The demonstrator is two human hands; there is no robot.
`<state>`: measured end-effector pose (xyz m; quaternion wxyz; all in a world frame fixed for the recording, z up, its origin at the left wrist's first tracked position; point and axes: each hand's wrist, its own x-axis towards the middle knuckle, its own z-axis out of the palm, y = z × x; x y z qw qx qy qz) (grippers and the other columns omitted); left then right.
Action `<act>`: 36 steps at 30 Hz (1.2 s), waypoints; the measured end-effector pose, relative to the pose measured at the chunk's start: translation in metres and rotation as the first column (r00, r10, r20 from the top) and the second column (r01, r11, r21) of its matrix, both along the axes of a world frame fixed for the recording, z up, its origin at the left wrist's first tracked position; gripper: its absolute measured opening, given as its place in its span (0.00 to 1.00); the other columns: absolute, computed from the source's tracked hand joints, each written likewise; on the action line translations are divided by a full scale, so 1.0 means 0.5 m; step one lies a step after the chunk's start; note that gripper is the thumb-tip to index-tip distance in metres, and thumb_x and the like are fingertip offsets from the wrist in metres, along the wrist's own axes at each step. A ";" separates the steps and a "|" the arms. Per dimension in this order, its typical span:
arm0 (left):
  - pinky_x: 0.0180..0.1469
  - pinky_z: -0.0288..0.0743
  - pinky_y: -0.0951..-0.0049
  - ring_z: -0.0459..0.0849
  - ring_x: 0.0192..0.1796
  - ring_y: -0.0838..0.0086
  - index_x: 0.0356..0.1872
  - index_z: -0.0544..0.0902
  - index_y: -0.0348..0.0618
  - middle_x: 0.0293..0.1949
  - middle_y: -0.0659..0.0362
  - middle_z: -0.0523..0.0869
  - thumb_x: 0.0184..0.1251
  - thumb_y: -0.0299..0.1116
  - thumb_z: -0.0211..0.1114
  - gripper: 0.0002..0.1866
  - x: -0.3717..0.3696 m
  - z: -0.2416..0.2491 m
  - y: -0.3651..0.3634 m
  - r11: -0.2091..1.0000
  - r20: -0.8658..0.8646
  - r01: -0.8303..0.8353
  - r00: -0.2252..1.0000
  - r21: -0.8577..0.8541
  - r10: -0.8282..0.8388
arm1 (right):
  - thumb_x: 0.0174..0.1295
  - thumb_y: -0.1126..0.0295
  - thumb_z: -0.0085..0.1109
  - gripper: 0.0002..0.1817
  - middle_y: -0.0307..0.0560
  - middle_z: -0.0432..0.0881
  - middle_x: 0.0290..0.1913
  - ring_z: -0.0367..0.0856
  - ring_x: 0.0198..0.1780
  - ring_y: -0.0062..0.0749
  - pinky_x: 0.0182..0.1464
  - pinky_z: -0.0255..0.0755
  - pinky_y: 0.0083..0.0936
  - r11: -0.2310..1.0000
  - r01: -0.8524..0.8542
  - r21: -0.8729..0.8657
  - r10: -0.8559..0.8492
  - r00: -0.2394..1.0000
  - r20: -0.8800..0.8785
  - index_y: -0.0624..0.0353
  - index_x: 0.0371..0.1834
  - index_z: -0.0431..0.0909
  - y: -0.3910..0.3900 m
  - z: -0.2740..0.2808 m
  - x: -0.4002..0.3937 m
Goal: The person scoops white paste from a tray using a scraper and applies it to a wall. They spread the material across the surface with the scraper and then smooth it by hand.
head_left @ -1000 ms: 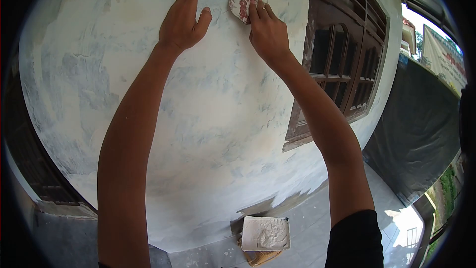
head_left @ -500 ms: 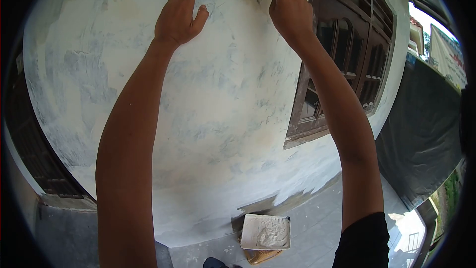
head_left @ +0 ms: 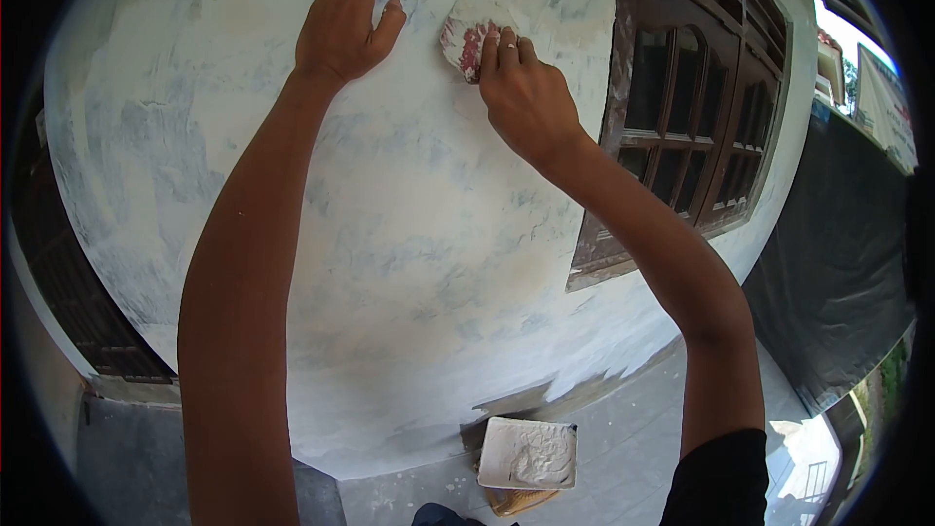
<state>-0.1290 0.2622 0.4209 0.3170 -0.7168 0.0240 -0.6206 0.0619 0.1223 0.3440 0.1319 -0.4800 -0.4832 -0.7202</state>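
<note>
My right hand (head_left: 526, 93) grips a putty scraper (head_left: 469, 42), its reddish surface smeared with white putty. The scraper lies against the patchy white wall (head_left: 429, 224), left of the window. Higher up and to the left, my left hand (head_left: 346, 24) rests with fingers extended and thumb apart, apparently touching the wall; nothing is in it. A white tray (head_left: 497, 472) of thick white putty (head_left: 545, 456) stands low by the foot of the wall.
A brown wooden window (head_left: 682, 117) with glass panes is set in the wall at right. Beyond it hangs a dark sheet (head_left: 828, 253). Something yellowish-brown (head_left: 521, 501) lies under the tray on the grey tiled floor (head_left: 623, 448). Dark slatted woodwork (head_left: 88, 282) edges the far left.
My right hand has come down and left from the top of the wall, bringing the scraper fully into view. My left hand stays in nearly the same place.
</note>
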 end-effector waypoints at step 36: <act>0.75 0.63 0.51 0.71 0.70 0.41 0.72 0.63 0.26 0.69 0.34 0.72 0.58 0.25 0.57 0.36 0.000 0.001 0.004 1.000 0.007 0.002 1.000 0.008 -0.002 | 0.66 0.75 0.53 0.20 0.65 0.81 0.59 0.85 0.55 0.48 0.43 0.86 0.33 0.972 -0.081 0.220 0.111 0.985 -0.130 0.72 0.60 0.74 -0.014 0.206 0.102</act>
